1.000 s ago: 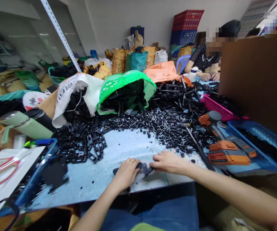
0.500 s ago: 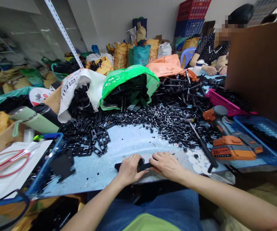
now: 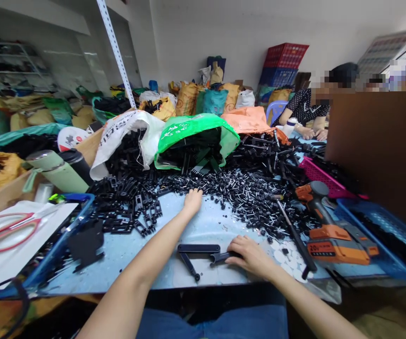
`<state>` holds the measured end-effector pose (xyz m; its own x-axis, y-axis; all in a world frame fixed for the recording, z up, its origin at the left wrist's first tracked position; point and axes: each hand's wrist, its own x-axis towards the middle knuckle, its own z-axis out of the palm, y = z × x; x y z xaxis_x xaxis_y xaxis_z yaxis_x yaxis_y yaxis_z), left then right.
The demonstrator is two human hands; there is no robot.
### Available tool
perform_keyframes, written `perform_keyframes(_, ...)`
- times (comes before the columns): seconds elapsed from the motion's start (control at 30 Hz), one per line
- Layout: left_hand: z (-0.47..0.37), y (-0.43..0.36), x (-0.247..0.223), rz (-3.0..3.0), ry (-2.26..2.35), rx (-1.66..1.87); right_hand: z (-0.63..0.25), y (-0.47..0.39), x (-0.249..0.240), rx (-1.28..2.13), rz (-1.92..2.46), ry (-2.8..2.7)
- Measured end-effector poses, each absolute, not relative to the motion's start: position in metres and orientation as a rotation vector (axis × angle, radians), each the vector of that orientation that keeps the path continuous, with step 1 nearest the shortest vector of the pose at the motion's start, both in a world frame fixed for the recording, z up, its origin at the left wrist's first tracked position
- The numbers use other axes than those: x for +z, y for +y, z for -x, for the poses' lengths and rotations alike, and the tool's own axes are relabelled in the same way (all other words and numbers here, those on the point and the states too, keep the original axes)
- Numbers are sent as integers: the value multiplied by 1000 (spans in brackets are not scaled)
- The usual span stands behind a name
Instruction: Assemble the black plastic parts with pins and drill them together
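Observation:
My left hand (image 3: 193, 202) reaches to the near edge of a heap of small black-headed pins (image 3: 238, 183). Its fingers are bent and close together at the heap, and whatever is between them is hidden. My right hand (image 3: 248, 254) lies low over the bench, its fingers closed on the end of a black plastic piece with an open, wrench-like jaw (image 3: 220, 257). Touching or close beside that piece is a long black slotted bar (image 3: 199, 249), and a thinner black arm (image 3: 189, 267) slants down from the bar's left end to a rounded tip.
Flat black slotted parts (image 3: 132, 202) pile up on the left. A green bag (image 3: 195, 123) spills black parts at the back. To the right are a hammer (image 3: 296, 235), an orange cordless drill (image 3: 337, 240) and a blue basket (image 3: 351, 207). Red scissors (image 3: 8, 228) lie left. A co-worker (image 3: 306, 110) sits beyond.
My left hand has let go of the black parts and moved forward to the pin heap. The black parts now lie spread on the bench by my right hand. The view has tilted up.

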<state>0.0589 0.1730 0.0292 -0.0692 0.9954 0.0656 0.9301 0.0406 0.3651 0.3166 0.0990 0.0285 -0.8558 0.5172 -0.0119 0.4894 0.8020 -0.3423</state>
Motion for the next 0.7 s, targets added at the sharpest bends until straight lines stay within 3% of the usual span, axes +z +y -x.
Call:
perform_keyframes(0.13, -57, 180, 21, -2007, 2081, 488, -299, 130, 32, 329, 981, -2807)
perform_keyframes(0.3, -46, 133, 26, -2011, 2054, 556, -255, 191, 22, 56, 1301, -2700)
perform_keyframes(0.5, -8, 36, 49, -1979, 1933, 652, -244, 202, 12, 168, 1225, -2718)
perform_keyframes(0.7, -8, -13, 58, -1926, 1868, 449, -268, 166, 25, 371, 1038, -2621)
